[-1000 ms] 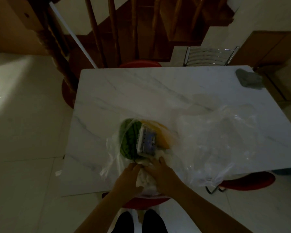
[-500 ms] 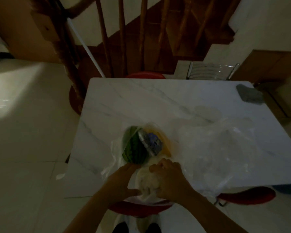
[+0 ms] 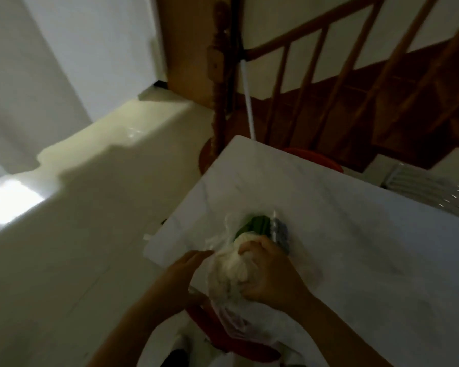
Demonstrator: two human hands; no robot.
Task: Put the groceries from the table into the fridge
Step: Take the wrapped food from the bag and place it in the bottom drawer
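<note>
The clear plastic bag (image 3: 229, 271) of groceries sits at the near left corner of the white marble table (image 3: 355, 234), close to both edges, with bare tabletop to the right and open pale floor (image 3: 90, 221) to the left. Right hand (image 3: 269, 276) — fingers curled, gripping the white bundle inside the bag. Left hand (image 3: 182, 274) lies at the bag's left side, fingers extended; contact blurred. One green item (image 3: 255, 225) and one bluish packet (image 3: 281, 233) show — both indistinct.

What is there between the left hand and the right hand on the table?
In the head view, a clear plastic bag of whitish food sits between them; the right hand grips it, and the left hand lies beside it.
</note>
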